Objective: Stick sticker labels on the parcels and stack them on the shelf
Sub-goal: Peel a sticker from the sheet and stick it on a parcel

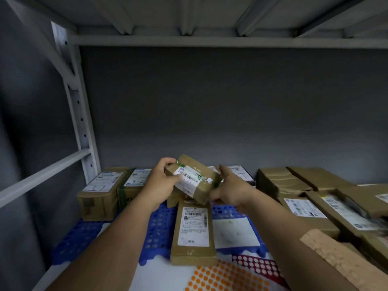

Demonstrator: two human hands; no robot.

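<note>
A small brown cardboard parcel (194, 179) with a white barcode label hangs tilted above the shelf, held at both ends. My left hand (161, 183) grips its left end, thumb on the label. My right hand (228, 190) grips its right end from below and behind. Under it a long brown parcel (193, 229) with a white label lies flat on a blue perforated mat (155, 225). Sheets of round stickers lie near the front: an orange one (220, 278) and a dark red one (256, 265).
Two labelled parcels (100, 192) (134, 183) stand at the back left by the white shelf post (77, 114). Several brown parcels (310, 198) pile up on the right. A white sheet (233, 232) lies on the mat. The upper shelf (210, 40) is overhead.
</note>
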